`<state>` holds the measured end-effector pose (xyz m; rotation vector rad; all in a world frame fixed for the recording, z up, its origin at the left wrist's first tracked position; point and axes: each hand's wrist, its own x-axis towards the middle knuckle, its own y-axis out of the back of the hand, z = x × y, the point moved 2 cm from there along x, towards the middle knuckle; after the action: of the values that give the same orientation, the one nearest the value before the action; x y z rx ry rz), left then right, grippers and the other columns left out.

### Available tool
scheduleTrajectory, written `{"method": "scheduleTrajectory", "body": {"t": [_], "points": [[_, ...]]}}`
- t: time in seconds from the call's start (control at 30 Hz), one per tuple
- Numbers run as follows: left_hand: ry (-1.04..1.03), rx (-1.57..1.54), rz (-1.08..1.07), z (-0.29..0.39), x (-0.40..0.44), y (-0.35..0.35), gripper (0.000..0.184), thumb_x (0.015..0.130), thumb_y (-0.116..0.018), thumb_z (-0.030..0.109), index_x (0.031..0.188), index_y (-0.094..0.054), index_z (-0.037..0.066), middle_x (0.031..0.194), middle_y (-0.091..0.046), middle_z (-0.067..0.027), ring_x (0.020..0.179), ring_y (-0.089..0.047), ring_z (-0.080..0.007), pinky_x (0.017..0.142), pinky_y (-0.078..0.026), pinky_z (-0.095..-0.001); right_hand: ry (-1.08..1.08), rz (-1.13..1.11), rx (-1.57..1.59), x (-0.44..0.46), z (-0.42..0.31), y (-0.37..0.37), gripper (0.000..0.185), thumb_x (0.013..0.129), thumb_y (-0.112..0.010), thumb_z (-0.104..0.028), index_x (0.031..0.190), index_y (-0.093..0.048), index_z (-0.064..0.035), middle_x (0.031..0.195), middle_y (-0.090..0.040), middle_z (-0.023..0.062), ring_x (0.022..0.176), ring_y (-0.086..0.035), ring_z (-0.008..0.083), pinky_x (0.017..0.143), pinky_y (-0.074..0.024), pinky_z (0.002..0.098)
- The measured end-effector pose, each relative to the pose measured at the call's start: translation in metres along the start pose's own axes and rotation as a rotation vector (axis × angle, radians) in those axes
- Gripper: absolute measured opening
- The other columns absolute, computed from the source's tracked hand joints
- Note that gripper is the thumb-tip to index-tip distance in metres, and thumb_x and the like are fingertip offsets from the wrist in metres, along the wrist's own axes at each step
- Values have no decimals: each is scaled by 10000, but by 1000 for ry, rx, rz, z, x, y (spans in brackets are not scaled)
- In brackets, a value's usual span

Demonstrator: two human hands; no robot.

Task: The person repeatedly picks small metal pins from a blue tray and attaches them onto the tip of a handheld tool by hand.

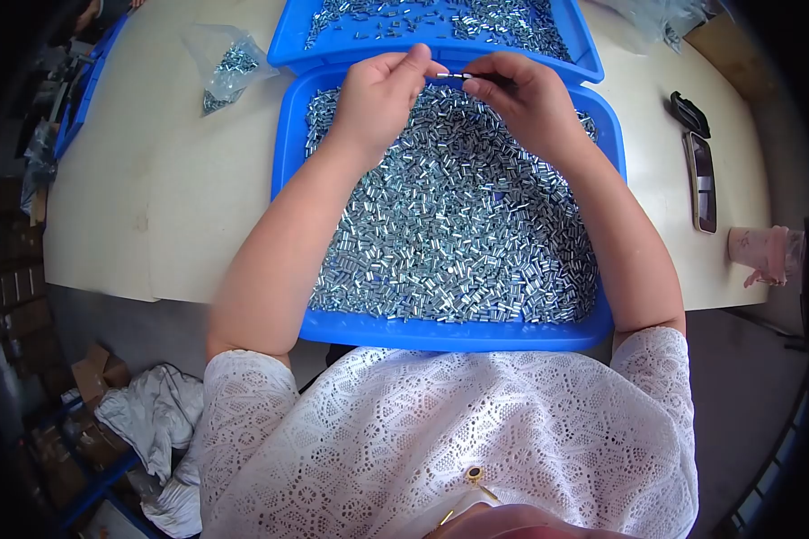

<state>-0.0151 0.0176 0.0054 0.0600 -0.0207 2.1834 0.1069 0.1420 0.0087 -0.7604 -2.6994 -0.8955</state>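
Note:
My right hand (537,103) is closed on a slim dark-handled tool with a thin silver tip (457,76) that points left. Across from it, my left hand (377,101) is pinched, thumb against fingers, and a small shiny metal cylinder (441,75) shows at its fingertips, in line with the tool's tip. Whether the tip enters the cylinder is too small to tell. Both hands are held over the far side of a blue tray (458,337), which is filled with a great many small metal cylinders (449,225).
A second blue tray (283,40) with more cylinders adjoins at the back. On the pale table (153,189) lie a clear bag of metal pieces (234,67) at left, a phone (702,184) and a black object (689,115) at right. A pink cup (757,245) stands near the right edge.

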Motion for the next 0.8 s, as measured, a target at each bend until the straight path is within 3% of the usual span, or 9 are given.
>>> {"method": "scheduleTrajectory", "body": {"t": [0.03,0.07,0.17,0.27,0.33,0.47,0.67,0.8], "points": [[140,-173,-56,-3,1,1,222,850,-577,233,845,-622,16,653,-516,58,539,-360,10,442,-275,-178,4,9,-2,0,1,1,155,792,-630,-145,890,-611,-26,668,-572,62,604,-522,114,572,-433,255],[142,-174,-59,-3,0,0,222,850,-577,233,845,-622,16,653,-516,58,539,-360,10,442,-275,-178,5,18,-4,0,2,1,157,785,-636,-141,888,-612,-25,682,-582,69,610,-534,124,577,-438,257],[89,-41,-41,-6,1,-2,232,867,-549,241,854,-613,18,662,-512,60,517,-327,7,436,-261,-180,29,1,-14,0,3,1,161,766,-649,-124,886,-615,-21,717,-594,80,630,-555,145,593,-450,266],[-44,120,-35,-10,3,-3,200,836,-588,203,788,-618,11,590,-488,42,523,-379,-25,458,-300,-202,43,12,-23,0,-1,2,161,754,-657,-111,881,-618,-21,740,-599,89,650,-570,156,611,-460,269],[-214,235,-27,-8,3,-4,179,852,-576,183,856,-607,8,661,-518,57,550,-384,7,452,-292,-169,46,19,-31,0,0,2,162,752,-659,-108,881,-619,-18,742,-600,90,655,-575,158,616,-463,270],[-149,286,-31,-3,-2,-5,148,840,-590,153,860,-607,7,667,-527,52,579,-419,1,492,-325,-168,52,27,-11,0,2,2,170,752,-660,-115,882,-620,-13,746,-602,94,660,-581,159,622,-468,271],[-218,301,30,-6,-1,-7,138,837,-590,143,856,-607,7,681,-539,45,604,-439,-9,519,-338,-159,-51,-6,-60,-1,-1,2,162,761,-648,-124,882,-624,-19,747,-606,102,661,-584,174,624,-469,281],[-185,369,27,-8,0,-6,183,853,-568,187,837,-607,9,669,-529,46,595,-428,-7,515,-333,-160,42,0,-89,0,-2,2,149,751,-649,-99,877,-622,-24,761,-601,101,667,-583,198,622,-467,287]]}}
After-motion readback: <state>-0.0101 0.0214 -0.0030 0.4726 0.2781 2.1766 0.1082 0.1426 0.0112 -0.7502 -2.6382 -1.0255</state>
